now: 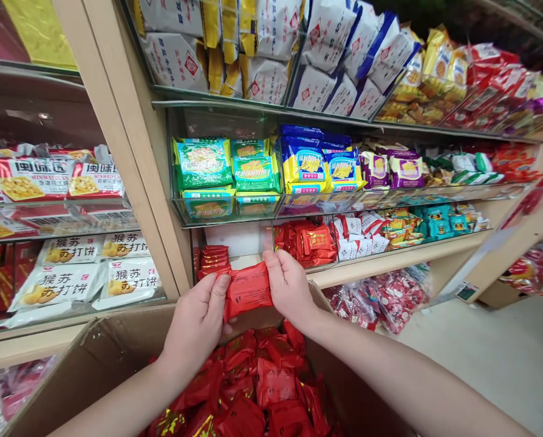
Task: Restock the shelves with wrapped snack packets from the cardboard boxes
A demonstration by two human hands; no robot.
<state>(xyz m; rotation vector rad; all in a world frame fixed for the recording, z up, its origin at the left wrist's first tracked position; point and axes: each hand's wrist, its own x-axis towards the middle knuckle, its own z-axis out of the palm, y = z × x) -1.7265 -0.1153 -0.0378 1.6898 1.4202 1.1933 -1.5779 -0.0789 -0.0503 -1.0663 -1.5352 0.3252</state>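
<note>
Between both hands a red snack packet is stretched out level, its printed side facing me. My left hand pinches its left end with the thumb on top. At the right end, my right hand is closed on it the same way. Below the hands stands an open cardboard box holding many similar red packets with gold print. Just behind the held packet, a low shelf bin contains a small stack of red packets at its left side and a white surface at its back.
Glass-fronted shelves carry green soda biscuit packs, blue-yellow packs and white packets above. More red packets fill the neighbouring bin. A wooden post divides the shelves. Bagged goods lie under the lowest shelf.
</note>
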